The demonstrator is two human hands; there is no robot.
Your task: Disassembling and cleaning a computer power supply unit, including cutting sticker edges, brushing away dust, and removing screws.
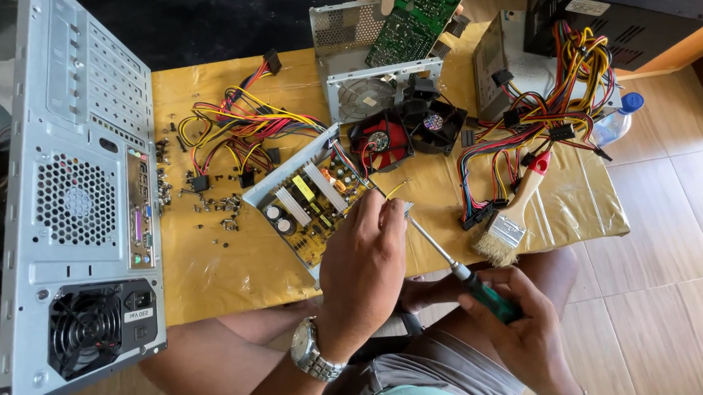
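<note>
Right hand [523, 328] grips green-handled screwdriver [465, 275]; left hand [362, 260] steadies ribbed circuit board [312, 199].

Pale tiled floor [668, 207], yellow-covered low table [213, 275], daylight

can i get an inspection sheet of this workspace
surface: low table under a yellow sheet
job's things: open power supply with its circuit board bare; green-handled screwdriver, tip at the unit's edge
clutter: loose screws, two fans, paintbrush, green circuit board, plastic bottle
grippers: left hand, wearing a wristwatch, fingers on the power supply; right hand grips the screwdriver
cables: wire bundles left of the unit, more at right
surroundings: computer case at left, tiled floor, black box top right
</note>
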